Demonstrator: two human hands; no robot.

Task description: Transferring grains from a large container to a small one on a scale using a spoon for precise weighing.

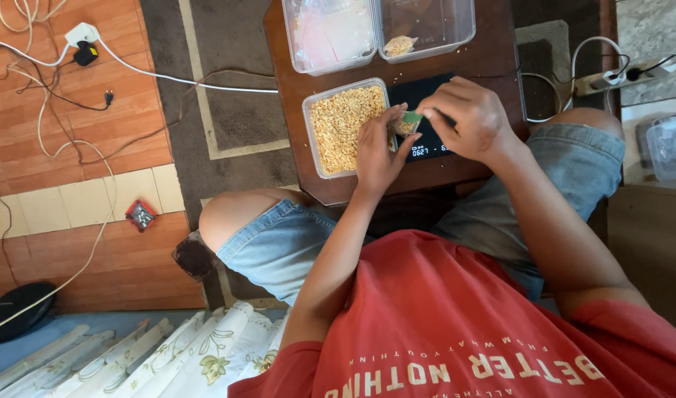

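A small clear bag [405, 125] partly filled with yellow grains is held between both hands above a black digital scale [425, 110] on a dark wooden table [492, 51]. My left hand [378, 151] grips the bag from the left side. My right hand [467, 118] pinches a small green scoop [412, 117] at the bag's mouth. Just left of the hands stands a clear tub [343, 125] full of the same yellow grains.
Two clear plastic tubs stand at the table's far edge: one [330, 33] with clear bags, one [428, 26] with a filled packet. White cables and a power strip [618, 77] lie on the floor. My knees in denim shorts flank the table.
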